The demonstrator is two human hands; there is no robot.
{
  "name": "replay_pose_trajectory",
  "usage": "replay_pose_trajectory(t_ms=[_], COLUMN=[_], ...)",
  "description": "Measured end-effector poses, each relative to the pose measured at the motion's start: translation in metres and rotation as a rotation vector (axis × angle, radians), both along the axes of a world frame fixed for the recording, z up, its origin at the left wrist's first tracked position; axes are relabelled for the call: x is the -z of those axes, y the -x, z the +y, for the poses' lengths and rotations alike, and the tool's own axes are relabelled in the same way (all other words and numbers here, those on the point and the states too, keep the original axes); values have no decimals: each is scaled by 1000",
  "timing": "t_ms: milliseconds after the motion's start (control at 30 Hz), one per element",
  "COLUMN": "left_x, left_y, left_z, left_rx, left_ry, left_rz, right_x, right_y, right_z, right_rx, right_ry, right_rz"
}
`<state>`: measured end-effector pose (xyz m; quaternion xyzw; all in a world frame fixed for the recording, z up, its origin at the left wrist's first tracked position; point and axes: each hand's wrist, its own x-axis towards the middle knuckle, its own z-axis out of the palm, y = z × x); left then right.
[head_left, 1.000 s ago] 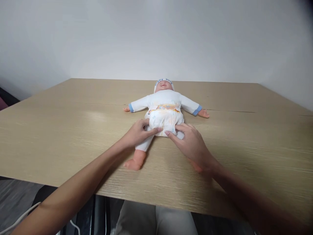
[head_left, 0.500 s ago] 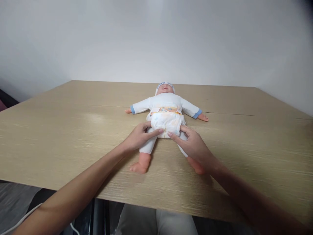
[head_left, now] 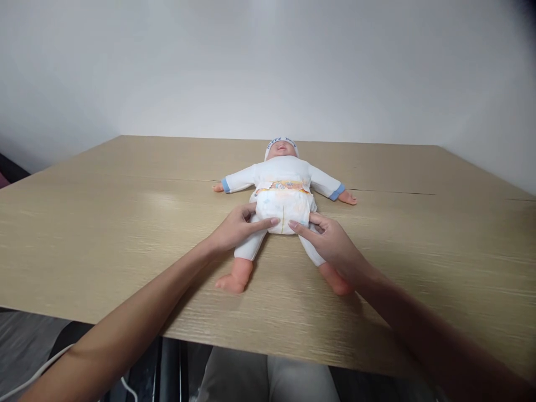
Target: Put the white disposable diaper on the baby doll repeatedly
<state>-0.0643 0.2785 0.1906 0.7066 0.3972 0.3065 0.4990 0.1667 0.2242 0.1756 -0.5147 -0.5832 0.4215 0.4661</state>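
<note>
A baby doll in a white suit with blue cuffs lies on its back, head away from me, arms spread and legs towards me. Round its hips sits a white diaper with an orange patterned waistband and a yellowish line down the front. My left hand pinches the diaper's edge at the left leg, thumb on the front and fingers tucked behind. At the other leg my right hand grips the opposite edge the same way. The fingertips of both hands are hidden under the diaper and legs.
The doll rests on a wide wooden table with a seam across it. A pale wall stands behind the far edge. My legs and a white cable are below the near edge.
The doll's left-side leg has shifted slightly outward to the left. Both hands keep their hold on the diaper's leg edges, with the thumbs a little further apart.
</note>
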Motion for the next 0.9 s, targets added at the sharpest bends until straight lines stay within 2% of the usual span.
replay_pose_trajectory(t_ms=[167, 367, 500, 633, 767, 900], left_x=[-1, 3, 3, 1, 4, 9], left_y=[0, -1, -4, -6, 5, 27], left_z=[-1, -2, -5, -9, -19, -34], left_rx=[-48, -43, -50, -48, -138, -258], left_ry=[92, 159, 185, 216, 129, -65], left_rz=[4, -154, -285, -311, -231, 13], right_x=[2, -4, -5, 2, 7, 10], right_y=[1, 1, -1, -7, -17, -26], right_z=[-3, -10, -10, -4, -9, -32], right_rx=[55, 238, 286, 322, 277, 288], right_ry=[-2, -41, -121, -244, -166, -121], right_rz=[-13, -265, -415, -481, -458, -467])
